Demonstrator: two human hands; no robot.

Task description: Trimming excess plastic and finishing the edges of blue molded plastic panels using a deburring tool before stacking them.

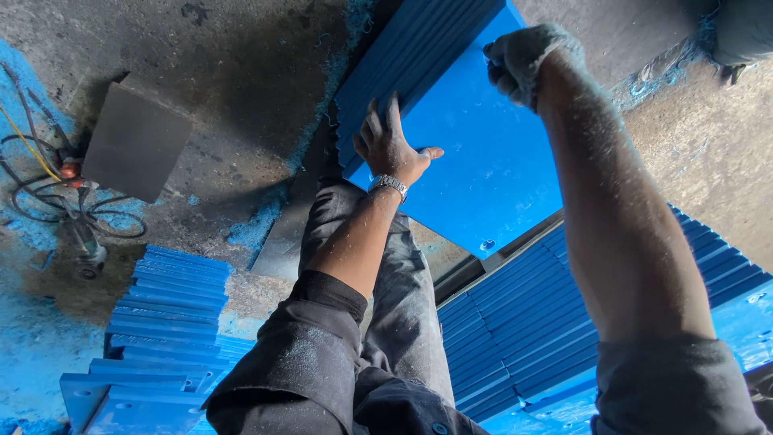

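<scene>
My left hand (390, 143), with a metal watch at the wrist, presses flat on the left edge of a stack of blue plastic sheets (475, 153), fingers spread over the sheet edges. My right hand (522, 60), dusted with pale powder, grips the far top edge of the same stack. The top sheet is smooth bright blue with a small hole near its lower corner. My dark trouser leg (403, 290) shows below the stack.
More blue sheets lie fanned at the lower right (564, 330) and lower left (169, 322). A grey metal plate (137, 141) and a power tool with tangled cables (80, 217) rest on the dusty concrete floor at left. Another person's leg (741, 36) is at top right.
</scene>
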